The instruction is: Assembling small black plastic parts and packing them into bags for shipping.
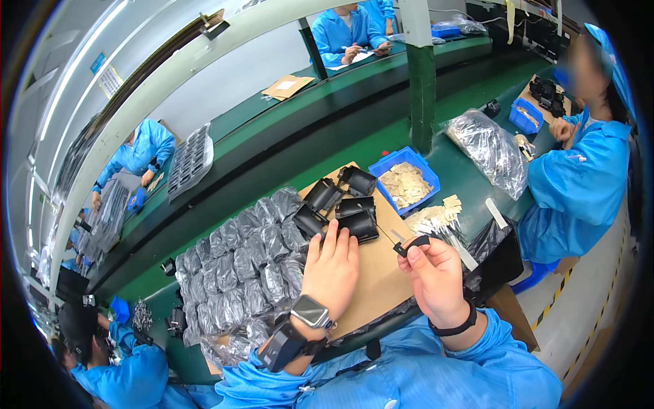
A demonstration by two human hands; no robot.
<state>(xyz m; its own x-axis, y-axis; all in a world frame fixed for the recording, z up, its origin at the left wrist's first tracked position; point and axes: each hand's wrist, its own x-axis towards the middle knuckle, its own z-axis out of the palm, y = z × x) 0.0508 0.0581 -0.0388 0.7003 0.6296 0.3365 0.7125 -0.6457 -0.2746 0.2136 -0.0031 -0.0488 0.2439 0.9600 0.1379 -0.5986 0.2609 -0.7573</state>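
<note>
My left hand (334, 264) lies with its fingers stretched out, its fingertips at the near edge of several black, hollow plastic housings (357, 219). My right hand (437, 274) pinches a small black strip-like part (413, 245) between thumb and fingers, held up over a brown cardboard sheet (371, 281). A thin, pale piece shows beside the strip; what it is I cannot make out. The housings rest on the far part of the cardboard. Left of my left hand, many black items wrapped in clear plastic (248, 255) stand in rows.
A blue bin (432, 178) of small beige pieces stands beyond the cardboard. Beige-tipped strips (436, 219) lie in a pile right of it. Farther back are a clear plastic bag (485, 151) and a green post (422, 99). A co-worker in blue (579, 184) sits at right; others work nearby.
</note>
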